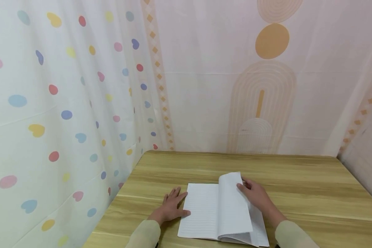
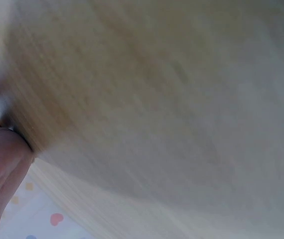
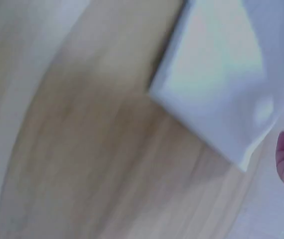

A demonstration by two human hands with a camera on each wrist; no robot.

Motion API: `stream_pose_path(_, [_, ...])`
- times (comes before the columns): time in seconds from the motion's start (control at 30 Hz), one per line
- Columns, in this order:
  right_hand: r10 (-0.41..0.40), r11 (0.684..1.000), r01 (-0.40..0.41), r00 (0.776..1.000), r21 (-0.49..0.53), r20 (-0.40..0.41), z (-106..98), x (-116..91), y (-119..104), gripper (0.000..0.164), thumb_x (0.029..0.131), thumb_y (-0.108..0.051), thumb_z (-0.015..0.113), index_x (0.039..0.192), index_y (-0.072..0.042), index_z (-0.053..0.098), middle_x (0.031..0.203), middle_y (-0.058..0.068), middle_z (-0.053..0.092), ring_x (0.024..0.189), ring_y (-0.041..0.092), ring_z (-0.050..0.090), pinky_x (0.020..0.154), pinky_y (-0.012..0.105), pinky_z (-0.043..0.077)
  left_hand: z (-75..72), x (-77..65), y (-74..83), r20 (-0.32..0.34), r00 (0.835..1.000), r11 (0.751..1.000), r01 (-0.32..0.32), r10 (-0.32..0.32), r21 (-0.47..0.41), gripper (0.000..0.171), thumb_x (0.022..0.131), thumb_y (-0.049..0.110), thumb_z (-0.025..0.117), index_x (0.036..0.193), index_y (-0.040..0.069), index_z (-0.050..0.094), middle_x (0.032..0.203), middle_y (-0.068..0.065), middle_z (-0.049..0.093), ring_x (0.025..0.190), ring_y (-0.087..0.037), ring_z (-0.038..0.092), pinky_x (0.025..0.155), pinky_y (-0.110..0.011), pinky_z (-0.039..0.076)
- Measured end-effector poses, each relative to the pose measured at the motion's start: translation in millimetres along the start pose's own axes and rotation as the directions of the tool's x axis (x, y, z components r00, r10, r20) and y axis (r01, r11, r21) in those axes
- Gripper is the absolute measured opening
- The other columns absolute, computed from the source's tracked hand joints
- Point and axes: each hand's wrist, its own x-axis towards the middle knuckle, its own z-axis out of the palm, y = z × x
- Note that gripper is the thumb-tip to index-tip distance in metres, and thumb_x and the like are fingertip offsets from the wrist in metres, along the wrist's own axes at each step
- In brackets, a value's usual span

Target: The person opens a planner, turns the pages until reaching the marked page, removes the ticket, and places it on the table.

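Note:
An open notebook with ruled white pages lies near the front of the wooden table. My left hand rests at its left edge, fingers spread, with the thumb on the left page. My right hand pinches the outer edge of a raised page, thumb in front and fingers partly hidden behind. That page stands curved up from the spine over the right half. In the right wrist view, the notebook's white pages look blurred. The left wrist view catches only part of the left hand.
The wood-grain table extends to both sides and behind the notebook. A curtain with coloured dots and hearts hangs on the left. Another curtain with tan arches hangs along the back edge.

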Motion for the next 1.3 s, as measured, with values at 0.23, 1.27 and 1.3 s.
stream_pose_path(0.23, [-0.031,0.976,0.033,0.999,0.213,-0.013,11.0,-2.0,-21.2,0.049,0.098,-0.013,0.062,0.14,0.009,0.049,0.116,0.022,0.068,0.106,0.03,0.065,0.082,0.031,0.053,0.6,-1.2,1.6,-0.008,1.0,1.0,0.001,-0.001,0.0,0.082,0.089,0.044,0.072,0.153,0.007,0.037,0.161,-0.028,0.011,0.148,-0.046,0.002,0.115,-0.065,-0.001])
stream_pose_path(1.27, [-0.219,0.696,0.471,0.859,-0.542,0.463,72.8,-27.4,-13.1,0.057,0.09,-0.051,0.065,0.137,-0.019,0.061,0.148,0.016,0.047,0.142,0.038,0.033,0.113,0.065,0.017,3.1,0.9,-2.3,-0.084,0.996,0.999,-0.029,0.025,-0.042,0.057,0.099,0.03,0.056,0.147,0.001,0.045,0.159,-0.029,0.02,0.147,-0.047,0.01,0.114,-0.066,0.001])
stream_pose_path(1.3, [-0.22,0.696,0.471,0.859,-0.543,0.463,73.0,-27.2,-12.9,0.057,0.09,-0.051,0.065,0.137,-0.019,0.061,0.148,0.016,0.047,0.142,0.038,0.033,0.113,0.065,0.017,2.6,0.4,-1.6,-0.09,0.996,0.998,-0.029,0.024,-0.057,0.052,0.102,0.028,0.051,0.146,0.0,0.046,0.158,-0.029,0.02,0.147,-0.048,0.01,0.114,-0.066,0.0])
